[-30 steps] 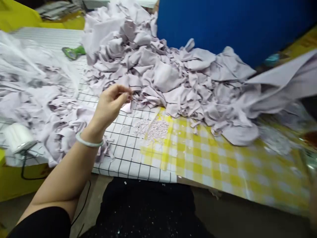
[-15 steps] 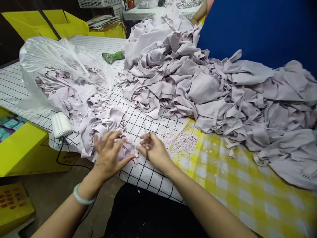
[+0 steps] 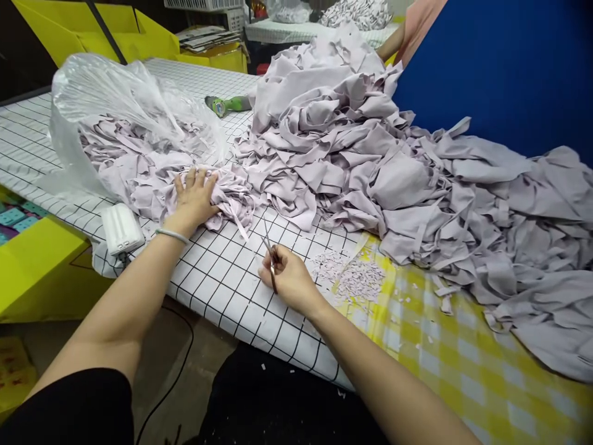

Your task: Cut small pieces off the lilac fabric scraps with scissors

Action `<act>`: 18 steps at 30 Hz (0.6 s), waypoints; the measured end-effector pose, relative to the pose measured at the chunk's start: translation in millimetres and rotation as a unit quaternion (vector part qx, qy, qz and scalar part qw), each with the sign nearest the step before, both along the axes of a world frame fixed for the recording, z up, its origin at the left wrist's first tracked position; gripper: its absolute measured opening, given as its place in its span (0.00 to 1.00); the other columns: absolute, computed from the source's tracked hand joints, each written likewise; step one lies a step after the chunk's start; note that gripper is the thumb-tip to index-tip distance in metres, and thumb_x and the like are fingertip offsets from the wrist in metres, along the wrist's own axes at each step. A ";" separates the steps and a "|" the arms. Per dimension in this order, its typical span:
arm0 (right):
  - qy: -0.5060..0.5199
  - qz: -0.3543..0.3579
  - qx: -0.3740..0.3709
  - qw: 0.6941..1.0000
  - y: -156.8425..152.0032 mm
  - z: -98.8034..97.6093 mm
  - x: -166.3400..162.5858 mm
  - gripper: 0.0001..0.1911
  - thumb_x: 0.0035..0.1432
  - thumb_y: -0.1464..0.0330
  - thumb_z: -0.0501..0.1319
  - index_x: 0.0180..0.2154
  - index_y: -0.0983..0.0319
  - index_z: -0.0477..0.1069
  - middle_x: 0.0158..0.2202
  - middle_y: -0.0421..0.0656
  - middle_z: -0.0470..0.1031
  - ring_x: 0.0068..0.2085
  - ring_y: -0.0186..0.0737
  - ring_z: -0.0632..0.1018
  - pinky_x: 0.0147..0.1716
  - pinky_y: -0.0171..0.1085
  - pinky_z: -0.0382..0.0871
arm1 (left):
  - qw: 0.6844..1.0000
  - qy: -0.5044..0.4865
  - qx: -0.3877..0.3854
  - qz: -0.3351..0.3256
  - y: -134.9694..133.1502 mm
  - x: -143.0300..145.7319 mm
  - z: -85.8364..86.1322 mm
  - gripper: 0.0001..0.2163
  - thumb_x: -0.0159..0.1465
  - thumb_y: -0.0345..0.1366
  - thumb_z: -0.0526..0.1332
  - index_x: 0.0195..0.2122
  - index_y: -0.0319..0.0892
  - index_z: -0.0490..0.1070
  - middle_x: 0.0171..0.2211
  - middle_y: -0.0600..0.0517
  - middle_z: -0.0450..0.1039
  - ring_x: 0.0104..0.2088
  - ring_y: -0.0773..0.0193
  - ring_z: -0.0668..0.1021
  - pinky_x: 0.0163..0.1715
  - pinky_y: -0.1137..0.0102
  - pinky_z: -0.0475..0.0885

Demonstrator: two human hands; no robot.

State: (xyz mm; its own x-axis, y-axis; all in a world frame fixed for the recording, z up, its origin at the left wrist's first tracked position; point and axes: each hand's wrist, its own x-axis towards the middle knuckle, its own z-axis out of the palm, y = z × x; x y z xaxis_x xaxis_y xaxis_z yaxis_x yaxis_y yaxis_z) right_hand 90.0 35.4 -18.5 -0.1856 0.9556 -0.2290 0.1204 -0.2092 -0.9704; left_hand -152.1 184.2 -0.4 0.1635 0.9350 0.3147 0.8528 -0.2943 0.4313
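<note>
My left hand [image 3: 193, 199] lies with fingers spread on a heap of pale lilac fabric pieces [image 3: 143, 185], which spills from a clear plastic bag [image 3: 115, 93]. In my right hand [image 3: 290, 278] is a small pair of scissors [image 3: 271, 262], its blades pointing up and away over the gridded white cloth. A narrow fabric strip [image 3: 241, 227] trails from the heap towards the scissors, apart from them. Right of my right hand are many tiny fabric snippets [image 3: 359, 279]. A much bigger pile of the same fabric [image 3: 333, 142] rises behind.
A white device [image 3: 121, 230] with a cable sits at the table's left edge. A green-handled tool [image 3: 229, 105] lies farther back. Yellow-checked cloth [image 3: 463, 364] covers the right side. A blue panel [image 3: 500, 68] stands behind the pile, beside another person's arm [image 3: 393, 42].
My left hand has moved forward onto the heap, and the near fabric has been pushed back towards the bag. My right hand stays near its place, the scissors now plainer to see.
</note>
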 end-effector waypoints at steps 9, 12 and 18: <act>0.121 0.019 -0.030 0.992 -60.8 14.6 20.0 0.14 0.50 0.67 0.67 0.33 0.58 0.61 0.32 0.37 0.65 0.30 0.32 0.69 0.30 0.33 0.67 | 0.832 -0.456 -0.315 -0.010 -161.9 67.4 -16.7 0.11 0.67 0.43 0.62 0.41 0.39 0.72 0.35 0.46 0.76 0.35 0.59 0.79 0.38 0.61 0.78; 0.111 0.101 -0.039 0.988 -81.8 15.1 19.9 0.13 0.51 0.71 0.66 0.31 0.58 0.61 0.30 0.37 0.65 0.30 0.32 0.68 0.30 0.33 0.66 | 0.650 -0.659 -0.374 0.047 -174.1 84.6 -17.1 0.10 0.62 0.36 0.68 0.41 0.37 0.73 0.35 0.48 0.76 0.29 0.69 0.77 0.29 0.74 0.76; 0.151 0.036 -0.001 0.988 -52.4 5.0 21.3 0.17 0.53 0.65 0.70 0.32 0.58 0.61 0.33 0.37 0.69 0.33 0.34 0.72 0.37 0.37 0.70 | 0.670 -0.659 -0.336 0.058 -138.2 54.8 57.7 0.12 0.69 0.28 0.54 0.34 0.31 0.76 0.21 0.55 0.62 0.16 0.78 0.59 0.14 0.82 0.57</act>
State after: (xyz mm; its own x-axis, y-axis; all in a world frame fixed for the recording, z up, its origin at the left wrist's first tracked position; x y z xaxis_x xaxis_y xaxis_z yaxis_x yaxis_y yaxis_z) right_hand 111.3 -17.0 -13.5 -0.3131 0.9371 -0.1544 -0.1592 -0.2120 -0.9642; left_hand -97.3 45.9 57.2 0.0722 0.9201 -0.3850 -0.4001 0.3803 0.8338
